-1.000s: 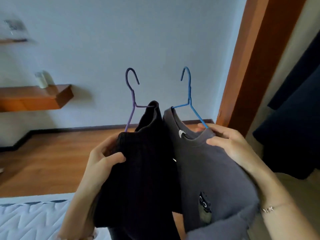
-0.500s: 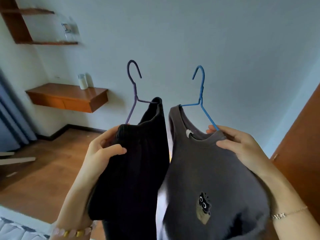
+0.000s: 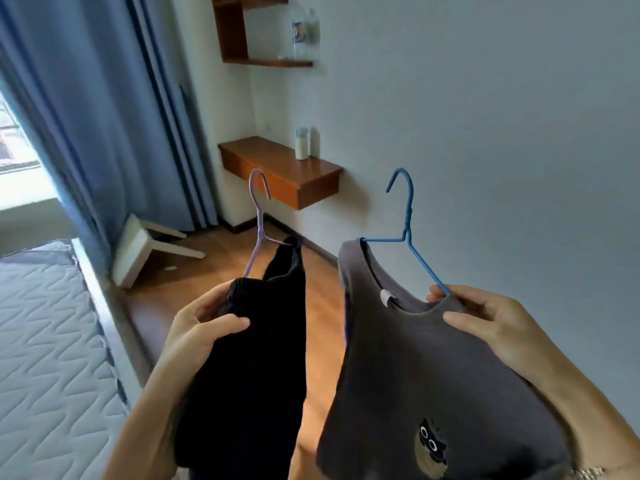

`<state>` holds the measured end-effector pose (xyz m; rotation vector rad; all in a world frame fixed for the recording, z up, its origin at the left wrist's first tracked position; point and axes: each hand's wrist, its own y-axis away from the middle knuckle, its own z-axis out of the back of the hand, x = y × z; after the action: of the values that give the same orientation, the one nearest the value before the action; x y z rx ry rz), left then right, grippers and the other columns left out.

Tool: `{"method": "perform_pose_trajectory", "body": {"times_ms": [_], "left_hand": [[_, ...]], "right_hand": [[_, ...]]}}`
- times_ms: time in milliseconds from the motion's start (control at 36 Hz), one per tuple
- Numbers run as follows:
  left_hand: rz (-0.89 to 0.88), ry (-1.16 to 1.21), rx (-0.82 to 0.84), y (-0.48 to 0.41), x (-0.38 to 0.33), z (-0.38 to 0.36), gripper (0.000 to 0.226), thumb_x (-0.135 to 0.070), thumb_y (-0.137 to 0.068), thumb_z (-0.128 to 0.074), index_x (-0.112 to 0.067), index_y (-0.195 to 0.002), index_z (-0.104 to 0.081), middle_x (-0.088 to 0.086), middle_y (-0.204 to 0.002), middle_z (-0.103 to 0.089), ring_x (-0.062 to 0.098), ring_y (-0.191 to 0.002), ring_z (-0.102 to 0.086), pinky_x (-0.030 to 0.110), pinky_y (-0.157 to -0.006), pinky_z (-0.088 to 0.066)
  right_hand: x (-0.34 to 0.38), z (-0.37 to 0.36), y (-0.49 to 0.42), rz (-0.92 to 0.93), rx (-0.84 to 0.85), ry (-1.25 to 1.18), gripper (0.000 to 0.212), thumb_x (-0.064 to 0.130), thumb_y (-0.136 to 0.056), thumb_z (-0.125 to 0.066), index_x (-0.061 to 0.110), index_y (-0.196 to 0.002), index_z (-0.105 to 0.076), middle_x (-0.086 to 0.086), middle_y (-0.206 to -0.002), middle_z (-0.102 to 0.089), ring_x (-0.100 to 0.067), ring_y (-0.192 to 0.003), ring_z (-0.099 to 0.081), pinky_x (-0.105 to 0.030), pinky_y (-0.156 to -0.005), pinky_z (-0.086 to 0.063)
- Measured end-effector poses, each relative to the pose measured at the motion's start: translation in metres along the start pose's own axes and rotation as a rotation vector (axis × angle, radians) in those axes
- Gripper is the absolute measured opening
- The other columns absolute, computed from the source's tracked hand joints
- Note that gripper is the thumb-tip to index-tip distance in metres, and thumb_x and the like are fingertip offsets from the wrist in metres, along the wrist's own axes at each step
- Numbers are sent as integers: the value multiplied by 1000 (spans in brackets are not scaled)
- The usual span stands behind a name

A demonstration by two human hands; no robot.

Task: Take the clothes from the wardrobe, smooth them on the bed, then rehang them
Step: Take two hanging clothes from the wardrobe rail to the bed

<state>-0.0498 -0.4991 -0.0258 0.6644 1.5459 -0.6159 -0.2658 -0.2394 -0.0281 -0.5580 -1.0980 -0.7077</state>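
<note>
Head view: left hand [image 3: 199, 327] fingers grip the black garment [image 3: 252, 358], right hand [image 3: 485, 323] fingers pinch the grey shirt [image 3: 433, 375] shoulder.

Blue curtains [image 3: 104, 116], wooden shelf [image 3: 277, 164], wood floor [image 3: 214, 271], pale wall [image 3: 485, 133].

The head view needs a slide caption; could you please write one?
Left hand holds a black garment on a purple hanger, right hand a grey T-shirt on a blue hanger, beside the bed.

We observe the left grip [image 3: 204, 327] pinching a black garment [image 3: 249, 358] on a purple hanger [image 3: 259, 220]. The right grip [image 3: 485, 323] holds a grey shirt [image 3: 415, 375] on a blue hanger [image 3: 409, 209]. The bed [image 3: 41, 341] lies left.
</note>
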Motion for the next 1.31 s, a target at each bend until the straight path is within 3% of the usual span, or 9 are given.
{"method": "perform_pose_trajectory", "body": {"times_ms": [278,333,389,472,556,694,750,806,1306], "left_hand": [[-49,-80,-297,-40,-29,-16,44,2,-67,-72,-41,-77,-75,-9,-81,-75,5,-69,-71,21,-61,-54],[-67,-108,-384,-47,-29,-13,46,6,-77,-63,-38,-85,-74,-6,-89,-76,7,-76,-72,23,-66,-56],[-64,-111,-448,-56,-27,-9,45,9,-77,-60,-30,-95,-72,-2,-92,-76,9,-79,-73,17,-63,-58],[-48,-87,-536,-78,-14,5,44,7,-68,-69,-27,-96,-74,2,-92,-77,13,-81,-73,14,-61,-56],[-31,-73,-641,-110,3,24,47,6,-63,-71,-34,-86,-77,0,-91,-77,12,-81,-73,13,-59,-56],[2,-65,-754,-181,22,68,48,17,-73,-63,-25,-93,-72,-2,-87,-77,6,-76,-73,10,-57,-53],[22,-57,-777,-214,20,90,47,15,-70,-67,-23,-97,-72,-1,-89,-77,8,-78,-73,11,-58,-54],[38,-42,-806,-245,16,111,49,9,-61,-74,-22,-99,-72,1,-93,-77,10,-81,-73,12,-59,-54],[125,-467,-1146,-479,21,280,30,4,-72,-75,-23,-85,-72,-17,-86,-72,-8,-74,-66,-2,-63,-45]], "right_hand": [[13,6,-175,144,331,-87,29,-2,-86,-60,24,-95,-71,7,-102,-74,2,-87,-67,-10,-82,-51],[18,-10,-206,160,405,-119,14,27,-76,-74,27,-90,-75,7,-102,-74,4,-86,-67,-8,-79,-51],[14,-29,-235,199,478,-113,52,63,-47,-79,35,-90,-76,11,-100,-74,4,-88,-67,-7,-79,-51],[6,-60,-281,201,553,-120,19,26,-73,-77,38,-88,-76,6,-102,-74,-2,-91,-68,-12,-82,-51],[-9,-92,-332,226,607,-67,40,-1,-83,-65,38,-86,-76,6,-101,-75,-3,-94,-68,-9,-81,-51],[7,-155,-420,207,674,-34,50,67,-44,-78,44,-88,-74,13,-98,-74,4,-89,-68,-5,-75,-50],[23,-186,-464,220,727,-45,22,27,-72,-78,48,-81,-74,14,-95,-75,5,-85,-68,-4,-74,-50],[35,-218,-508,262,768,-22,46,-3,-82,-65,42,-83,-76,14,-95,-75,3,-87,-68,-10,-80,-52],[106,-514,-775,342,1112,-105,22,-2,-82,-65,16,-93,-72,-2,-96,-73,-7,-83,-63,-23,-83,-49]]}}
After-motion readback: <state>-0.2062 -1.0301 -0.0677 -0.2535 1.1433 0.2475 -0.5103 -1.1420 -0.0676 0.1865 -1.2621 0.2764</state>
